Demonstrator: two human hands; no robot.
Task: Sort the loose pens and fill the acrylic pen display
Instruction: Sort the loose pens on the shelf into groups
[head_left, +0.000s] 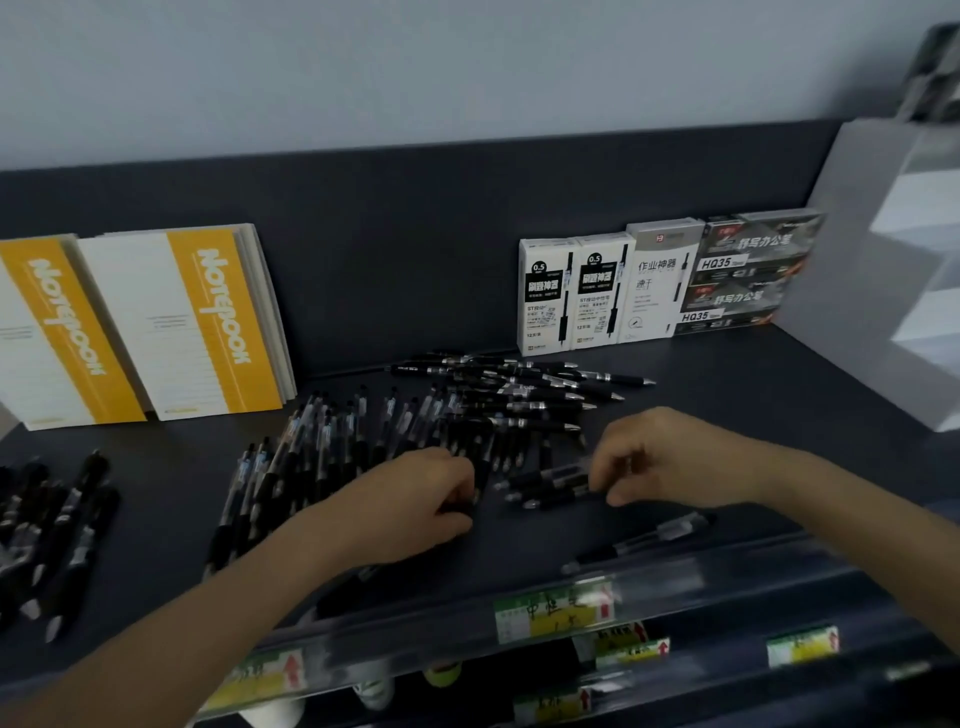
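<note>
Tags (553, 610) on lip (737, 574): handwriting, unreadable. Lone pen (644, 540) lies near lip, may roll off. Left hand (415, 499) grips a dark pen (461, 506) by the pile (363, 431); right hand (670, 457) pinches a bundle (550, 483), loose pinch could fan it. Notebooks (208, 322) read "NOTEBOOK"; boxes (571, 296) "0.5", "HQ35". Display (878, 270) far right, well apart from pens

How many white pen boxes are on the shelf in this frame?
3, upright side by side against the back panel: two matching 0.5 boxes, then a taller box right of them. More could sit hidden behind.
</note>
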